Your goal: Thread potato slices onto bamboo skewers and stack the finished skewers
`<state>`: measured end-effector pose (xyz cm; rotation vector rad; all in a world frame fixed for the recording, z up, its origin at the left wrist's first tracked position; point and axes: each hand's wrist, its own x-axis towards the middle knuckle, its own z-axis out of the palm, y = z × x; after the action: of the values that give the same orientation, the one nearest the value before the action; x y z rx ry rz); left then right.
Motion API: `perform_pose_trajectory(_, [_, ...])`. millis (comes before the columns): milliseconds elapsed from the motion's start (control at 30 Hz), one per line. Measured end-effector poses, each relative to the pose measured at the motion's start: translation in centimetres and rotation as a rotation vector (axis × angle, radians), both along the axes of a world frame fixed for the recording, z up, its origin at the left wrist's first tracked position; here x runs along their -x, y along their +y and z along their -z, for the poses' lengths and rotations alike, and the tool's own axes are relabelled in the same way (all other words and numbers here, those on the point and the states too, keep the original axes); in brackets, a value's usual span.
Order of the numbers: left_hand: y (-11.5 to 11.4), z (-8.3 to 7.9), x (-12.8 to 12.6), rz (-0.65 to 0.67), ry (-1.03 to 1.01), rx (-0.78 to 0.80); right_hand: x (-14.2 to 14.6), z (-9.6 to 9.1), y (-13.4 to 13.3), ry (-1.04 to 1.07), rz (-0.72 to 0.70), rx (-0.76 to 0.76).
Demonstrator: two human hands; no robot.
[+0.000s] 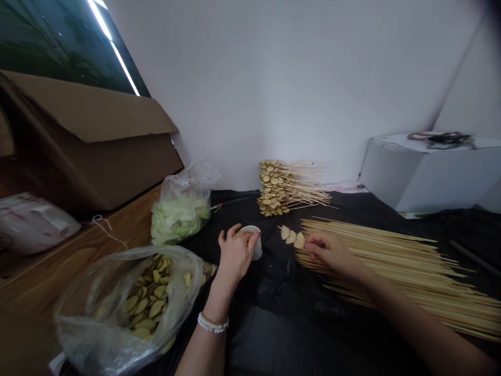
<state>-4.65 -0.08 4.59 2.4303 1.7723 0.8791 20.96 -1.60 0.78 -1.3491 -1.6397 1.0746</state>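
My left hand is curled over a small white cup on the black sheet, its fingers pinched on something small at the cup's rim that I cannot make out. My right hand pinches a bamboo skewer that carries three pale potato slices, its tip pointing left towards the cup. Just right of that hand lies a wide pile of bare bamboo skewers. A stack of finished loaded skewers rests against the wall behind.
A clear bag of potato slices lies open at the front left. A bag of green cabbage sits behind it. A cardboard box stands on the wooden surface at left. A white box is at the back right.
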Motion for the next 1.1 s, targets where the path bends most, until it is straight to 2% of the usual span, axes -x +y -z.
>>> perform_pose_trajectory(167, [0.5, -0.2, 0.3, -0.026, -0.198, -0.146, 0.0, -0.1, 0.0, 0.005, 0.002, 0.011])
perform_pose_trajectory(333, [0.3, -0.4, 0.2, -0.031, -0.474, -0.384, 0.0, -0.4, -0.1, 0.004, 0.007, -0.006])
perform_pose_trajectory(400, [-0.2, -0.4, -0.4, 0.008, -0.558, -0.389, -0.1, -0.4, -0.1, 0.001, -0.001, -0.009])
perform_pose_trajectory(533, [-1.5, 0.0, -2.5, 0.114, -0.648, -0.247, -0.3, -0.3, 0.1, 0.020, 0.003, -0.002])
perform_pose_trajectory(700, [-2.5, 1.2, -5.0, 0.273, -0.771, 0.015, -0.6, -0.5, 0.2, 0.063, 0.017, -0.004])
perform_pose_trajectory(900, [-1.9, 2.7, -5.9, 0.325, -1.076, 0.341, -1.0, -0.8, 0.2, 0.113, 0.006, 0.026])
perform_pose_trajectory(1100, [-1.8, 3.2, -5.9, 0.330, -1.330, 0.740, -1.3, -0.8, 0.3, 0.118, 0.007, 0.029])
